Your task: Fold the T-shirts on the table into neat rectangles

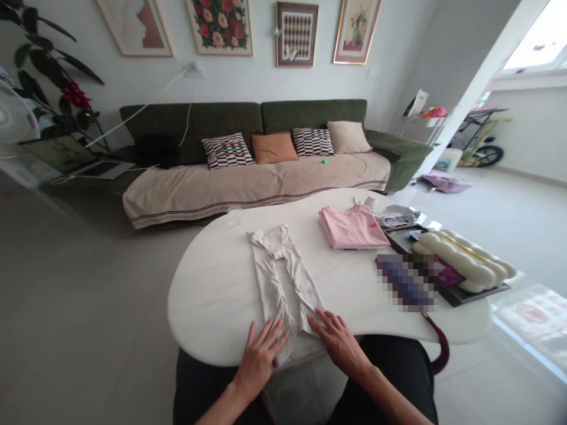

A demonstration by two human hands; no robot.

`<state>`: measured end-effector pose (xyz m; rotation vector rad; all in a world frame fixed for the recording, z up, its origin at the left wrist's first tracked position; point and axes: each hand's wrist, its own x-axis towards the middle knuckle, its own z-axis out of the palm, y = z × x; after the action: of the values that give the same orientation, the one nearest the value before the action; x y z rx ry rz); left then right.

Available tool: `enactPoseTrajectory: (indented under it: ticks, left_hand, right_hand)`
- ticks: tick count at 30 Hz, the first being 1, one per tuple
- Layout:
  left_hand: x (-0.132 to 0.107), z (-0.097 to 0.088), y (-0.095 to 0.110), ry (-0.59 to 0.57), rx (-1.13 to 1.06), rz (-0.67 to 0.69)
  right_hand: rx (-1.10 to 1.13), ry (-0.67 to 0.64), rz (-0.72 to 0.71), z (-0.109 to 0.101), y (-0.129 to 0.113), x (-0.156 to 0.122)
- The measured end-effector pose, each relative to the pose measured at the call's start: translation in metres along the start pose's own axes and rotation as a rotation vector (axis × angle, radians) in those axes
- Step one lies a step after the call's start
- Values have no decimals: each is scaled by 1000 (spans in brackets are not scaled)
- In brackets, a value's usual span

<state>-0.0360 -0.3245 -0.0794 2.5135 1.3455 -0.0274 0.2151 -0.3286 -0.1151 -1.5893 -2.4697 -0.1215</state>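
Light grey trousers lie spread on the white table, waistband at the far side and legs pointing toward me. My left hand rests with fingers spread on the lower end of the left trouser leg. On the end of the right leg lies my right hand, its fingers stretched out flat. Neither hand grips the cloth. Beyond them, to the right, sits a folded pink shirt with other folded cloth showing beneath it.
At the table's right are a dark tray, a cream tissue-box-like case, a blurred purple pouch with a strap, and crumpled plastic packaging. A green sofa with cushions stands behind. A laptop sits left.
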Motion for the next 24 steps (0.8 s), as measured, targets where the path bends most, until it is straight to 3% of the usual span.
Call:
enactPoseTrajectory:
  ticks: [5, 9, 13, 15, 17, 18, 20, 21, 23, 24]
  left_hand:
    - [-12, -6, 4, -73, -92, 53]
    - [-33, -25, 9, -230, -218, 131]
    - [-44, -75, 4, -417, -522, 299]
    - [-35, -106, -8, -521, -698, 301]
    - [-11, -131, -26, -577, -849, 231]
    - [7, -138, -37, -550, -928, 165]
    - [47, -139, -59, -348, -1096, -44]
    - [67, -133, -68, -220, -1168, -173]
    - [102, -111, -84, 63, -1205, -399]
    - [115, -97, -89, 151, -1192, -451]
  right_hand:
    - [29, -41, -32, -22, -11, -10]
    - [249, -233, -27, -63, -24, -20]
    - [635, -491, -92, -123, -22, -14]
    - [798, -521, -65, -147, -9, 5]
    - [891, -488, 5, -155, 10, 40]
    - [916, -474, 40, -152, 20, 62]
    - [966, -374, 192, -132, 39, 109]
    - [979, -303, 311, -116, 46, 131]
    - [971, -234, 406, -80, 53, 165]
    - [957, -206, 445, -63, 54, 176]
